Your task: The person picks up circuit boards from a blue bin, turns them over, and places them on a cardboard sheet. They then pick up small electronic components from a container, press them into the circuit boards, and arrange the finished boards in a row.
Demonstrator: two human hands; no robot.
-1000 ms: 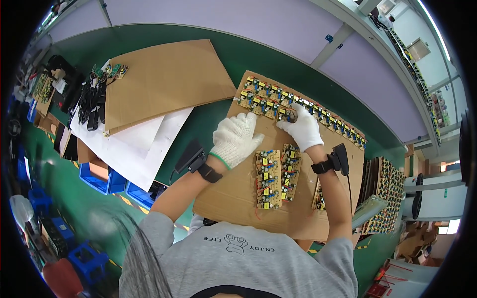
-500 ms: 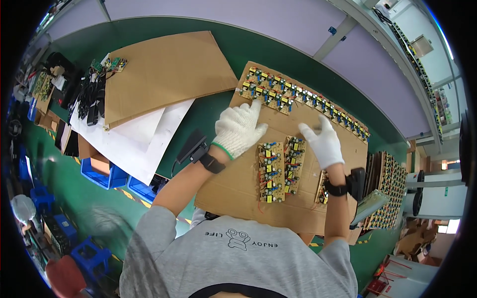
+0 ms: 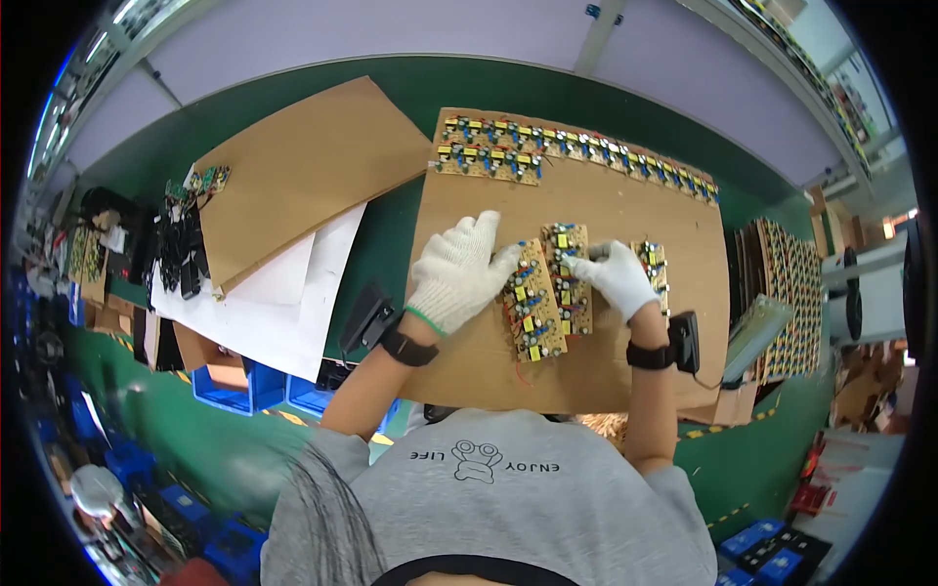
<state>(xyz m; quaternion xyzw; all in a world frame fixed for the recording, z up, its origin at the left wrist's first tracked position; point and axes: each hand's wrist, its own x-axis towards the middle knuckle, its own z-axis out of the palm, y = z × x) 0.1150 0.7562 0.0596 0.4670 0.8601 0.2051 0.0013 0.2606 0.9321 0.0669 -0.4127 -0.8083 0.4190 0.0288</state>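
Both my hands wear white gloves and have black wrist straps. My left hand (image 3: pixel 457 274) lies on the brown cardboard sheet (image 3: pixel 616 210), its fingertips on the upper left edge of a tilted tan circuit board panel (image 3: pixel 533 314). My right hand (image 3: pixel 618 277) pinches the right edge of a second panel (image 3: pixel 568 283) beside it. A third panel (image 3: pixel 653 266) lies just right of my right hand. Two rows of small circuit boards (image 3: pixel 489 160) run along the sheet's far edge.
A second cardboard sheet (image 3: pixel 303 176) lies on white paper (image 3: pixel 283 303) to the left on the green table (image 3: pixel 391 88). Black parts (image 3: pixel 176 254) sit at far left. Blue bins (image 3: pixel 234 386) stand under the table edge. Stacked board panels (image 3: pixel 787 293) stand at right.
Both hands came down from the far rows of boards to the panels in the middle of the sheet. My left hand now touches the left panel and my right hand grips the middle one.
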